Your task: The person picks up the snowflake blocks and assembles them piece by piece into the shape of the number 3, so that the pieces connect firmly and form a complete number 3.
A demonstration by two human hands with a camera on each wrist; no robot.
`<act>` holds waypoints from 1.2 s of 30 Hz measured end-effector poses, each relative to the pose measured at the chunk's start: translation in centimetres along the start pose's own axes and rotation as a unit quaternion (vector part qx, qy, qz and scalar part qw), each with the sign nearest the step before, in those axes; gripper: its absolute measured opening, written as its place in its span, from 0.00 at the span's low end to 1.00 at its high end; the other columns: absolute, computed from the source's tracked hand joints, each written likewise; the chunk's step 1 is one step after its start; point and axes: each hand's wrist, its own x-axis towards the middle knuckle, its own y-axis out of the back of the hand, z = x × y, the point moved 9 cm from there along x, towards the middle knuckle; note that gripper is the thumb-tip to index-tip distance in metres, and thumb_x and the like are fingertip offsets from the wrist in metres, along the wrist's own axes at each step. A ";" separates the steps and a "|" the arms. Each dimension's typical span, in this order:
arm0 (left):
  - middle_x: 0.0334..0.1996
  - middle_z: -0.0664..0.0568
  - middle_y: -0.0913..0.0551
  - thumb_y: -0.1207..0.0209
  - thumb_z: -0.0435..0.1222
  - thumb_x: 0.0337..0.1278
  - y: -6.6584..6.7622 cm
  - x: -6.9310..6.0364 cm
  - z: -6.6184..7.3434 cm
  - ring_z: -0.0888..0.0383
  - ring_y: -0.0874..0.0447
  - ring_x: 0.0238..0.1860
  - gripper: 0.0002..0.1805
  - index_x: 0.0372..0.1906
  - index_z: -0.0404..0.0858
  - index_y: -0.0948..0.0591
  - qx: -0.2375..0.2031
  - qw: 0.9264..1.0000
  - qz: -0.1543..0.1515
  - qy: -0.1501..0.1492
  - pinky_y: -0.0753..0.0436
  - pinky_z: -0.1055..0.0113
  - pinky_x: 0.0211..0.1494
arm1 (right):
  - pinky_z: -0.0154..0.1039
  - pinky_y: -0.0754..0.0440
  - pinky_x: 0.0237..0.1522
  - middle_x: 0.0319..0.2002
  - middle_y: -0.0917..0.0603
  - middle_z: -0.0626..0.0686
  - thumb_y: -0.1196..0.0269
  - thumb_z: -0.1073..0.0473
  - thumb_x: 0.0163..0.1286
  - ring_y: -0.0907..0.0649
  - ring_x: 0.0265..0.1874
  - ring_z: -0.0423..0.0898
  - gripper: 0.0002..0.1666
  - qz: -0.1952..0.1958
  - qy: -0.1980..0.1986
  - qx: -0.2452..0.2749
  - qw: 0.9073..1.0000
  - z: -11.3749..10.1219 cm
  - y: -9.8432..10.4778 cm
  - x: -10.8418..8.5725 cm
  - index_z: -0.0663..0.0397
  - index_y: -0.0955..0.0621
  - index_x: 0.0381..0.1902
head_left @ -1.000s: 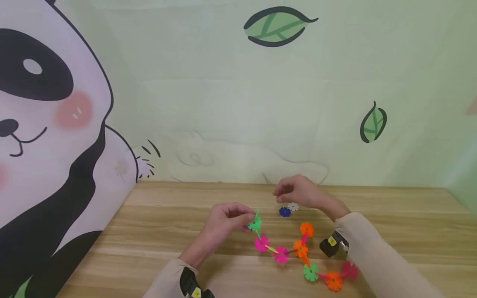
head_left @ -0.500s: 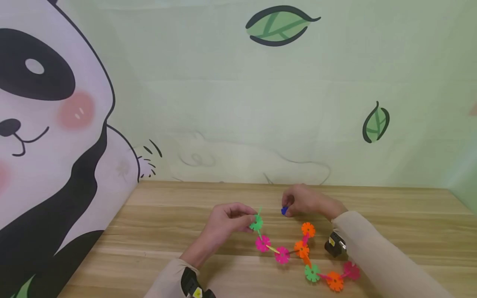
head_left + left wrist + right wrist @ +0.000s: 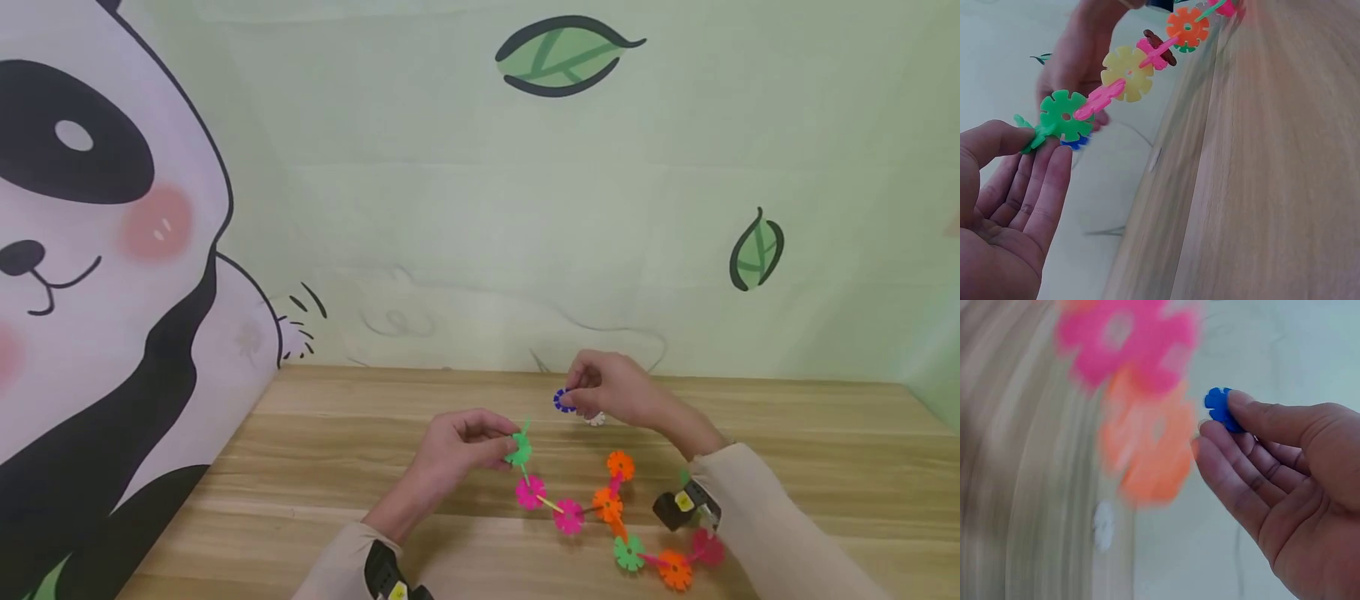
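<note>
My left hand pinches a green notched snowflake disc at the near end of a chain of interlocked discs. In the left wrist view thumb and fingers meet at the edge of a green disc, and pink, yellow and orange discs follow along the chain. Between thumb and fingers of my right hand is a blue snowflake disc, lifted above the table. It also shows in the right wrist view as a blue disc. Behind the right hand, a white snowflake disc lies partly hidden on the table.
The chain runs right across the wooden table, through a pink disc, an orange disc and a lower green disc. Its right end passes near the right forearm. A green wall cloth stands behind the table.
My right hand came down on the blue disc beside the white one, took hold of it and raised it slightly leftward. The left hand and the chain have stayed nearly still.
</note>
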 end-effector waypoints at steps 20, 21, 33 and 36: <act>0.40 0.44 0.11 0.34 0.25 0.65 0.1 -0.3 0.4 0.55 0.10 0.37 0.13 0.51 0.21 0.17 -0.010 1.000 0.016 -0.009 0.09 0.50 0.51 | 0.46 0.08 0.45 0.42 0.11 0.60 0.34 0.68 0.76 0.10 0.38 0.53 0.11 0.080 0.030 0.173 0.981 -3.4 -1.6 -2.4 0.66 0.16 0.53; 0.40 0.44 0.11 0.34 0.25 0.65 0.1 -0.3 0.4 0.55 0.10 0.38 0.13 0.51 0.21 0.17 -0.009 1.000 0.016 -0.008 0.10 0.48 0.52 | 0.46 0.08 0.45 0.42 0.11 0.60 0.34 0.69 0.76 0.10 0.38 0.54 0.11 0.081 0.029 0.174 0.981 -3.4 -1.7 -2.4 0.66 0.16 0.53; 0.40 0.44 0.11 0.33 0.25 0.65 0.1 -0.1 0.3 0.54 0.10 0.38 0.12 0.50 0.24 0.15 -0.002 1.000 0.026 -0.004 0.10 0.47 0.52 | 0.46 0.08 0.47 0.43 0.11 0.57 0.33 0.65 0.76 0.10 0.39 0.57 0.11 0.095 0.031 0.153 0.983 -3.5 -2.0 -2.6 0.62 0.15 0.54; 0.40 0.44 0.11 0.33 0.26 0.65 0.1 -0.1 0.3 0.54 0.10 0.38 0.11 0.49 0.25 0.14 0.002 1.000 0.030 -0.003 0.10 0.46 0.53 | 0.48 0.08 0.48 0.43 0.10 0.57 0.32 0.64 0.76 0.11 0.40 0.60 0.11 0.092 0.031 0.150 0.984 -3.5 -2.1 -2.6 0.62 0.14 0.53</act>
